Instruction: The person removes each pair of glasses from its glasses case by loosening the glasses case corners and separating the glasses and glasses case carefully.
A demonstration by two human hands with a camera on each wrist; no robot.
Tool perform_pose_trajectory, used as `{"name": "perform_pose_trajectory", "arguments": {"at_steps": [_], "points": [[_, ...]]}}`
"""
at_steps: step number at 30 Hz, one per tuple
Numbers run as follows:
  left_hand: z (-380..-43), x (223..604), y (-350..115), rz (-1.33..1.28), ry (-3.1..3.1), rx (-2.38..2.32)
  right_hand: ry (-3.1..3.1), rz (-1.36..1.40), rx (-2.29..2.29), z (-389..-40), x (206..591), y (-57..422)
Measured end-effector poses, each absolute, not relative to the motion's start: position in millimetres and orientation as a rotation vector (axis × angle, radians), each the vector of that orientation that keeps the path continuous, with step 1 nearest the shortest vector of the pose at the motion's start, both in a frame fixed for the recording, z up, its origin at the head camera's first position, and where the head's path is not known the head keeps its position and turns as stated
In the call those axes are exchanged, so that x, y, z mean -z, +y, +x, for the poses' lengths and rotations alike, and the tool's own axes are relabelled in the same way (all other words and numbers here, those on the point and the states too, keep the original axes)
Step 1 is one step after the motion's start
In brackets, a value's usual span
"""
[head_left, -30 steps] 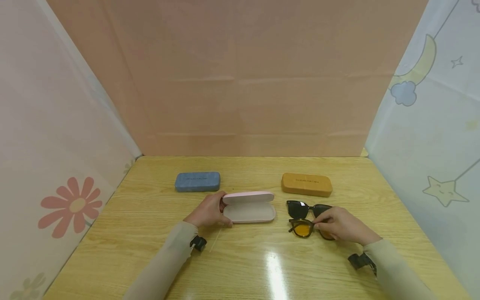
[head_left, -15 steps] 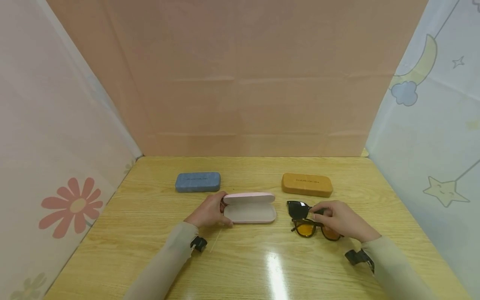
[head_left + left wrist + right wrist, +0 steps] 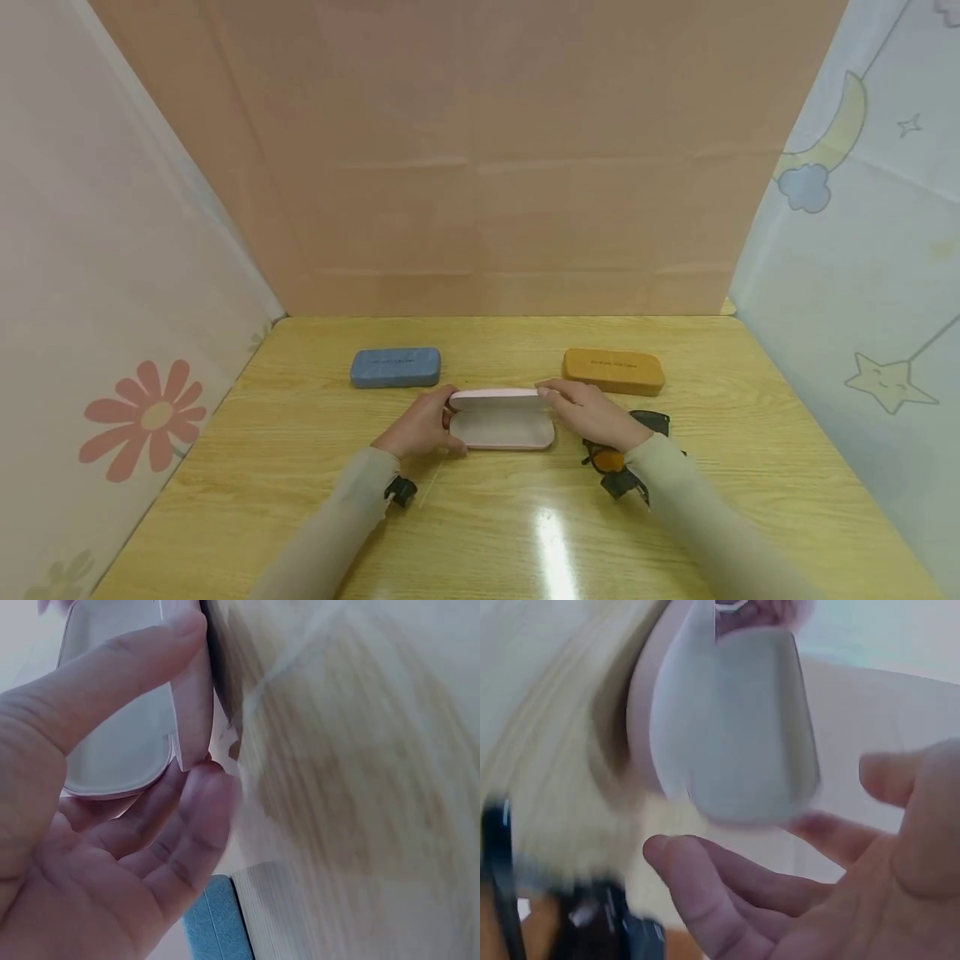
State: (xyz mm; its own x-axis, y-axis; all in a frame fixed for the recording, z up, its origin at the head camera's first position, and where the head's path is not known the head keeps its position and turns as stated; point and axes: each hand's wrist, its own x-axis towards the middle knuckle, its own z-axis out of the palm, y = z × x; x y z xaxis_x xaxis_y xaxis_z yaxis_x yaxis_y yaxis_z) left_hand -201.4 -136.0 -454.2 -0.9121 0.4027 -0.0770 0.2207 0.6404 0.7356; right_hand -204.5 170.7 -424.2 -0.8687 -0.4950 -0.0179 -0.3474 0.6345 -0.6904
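A pink glasses case with a pale lining lies mid-table, its lid raised at the back and nothing visible inside. My left hand grips its left end. The left wrist view shows the thumb over the case and fingers against its end. At the right end of the lid is my right hand; in the right wrist view its fingers are relaxed and spread just off the case. Black sunglasses and orange-tinted glasses lie partly hidden under the right hand and wrist.
A blue glasses case lies closed at the back left. Behind the right hand is a closed orange-yellow case. Cloth walls border the wooden table at the back and sides.
My right hand let go of the orange-tinted glasses beside the sunglasses, passed over the sunglasses and moved left to the pink case's right end. The left hand stays on the case.
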Motion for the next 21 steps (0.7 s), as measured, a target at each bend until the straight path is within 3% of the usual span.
{"name": "perform_pose_trajectory", "arguments": {"at_steps": [11,21], "points": [[-195.7,449.8,-134.9,0.464,2.59,-1.172,2.529,-0.618,1.179,-216.5,432.7,156.4],[-199.5,444.8,-138.9,0.13,2.325,-1.529,2.315,-0.514,1.376,-220.0,430.5,162.5]]}}
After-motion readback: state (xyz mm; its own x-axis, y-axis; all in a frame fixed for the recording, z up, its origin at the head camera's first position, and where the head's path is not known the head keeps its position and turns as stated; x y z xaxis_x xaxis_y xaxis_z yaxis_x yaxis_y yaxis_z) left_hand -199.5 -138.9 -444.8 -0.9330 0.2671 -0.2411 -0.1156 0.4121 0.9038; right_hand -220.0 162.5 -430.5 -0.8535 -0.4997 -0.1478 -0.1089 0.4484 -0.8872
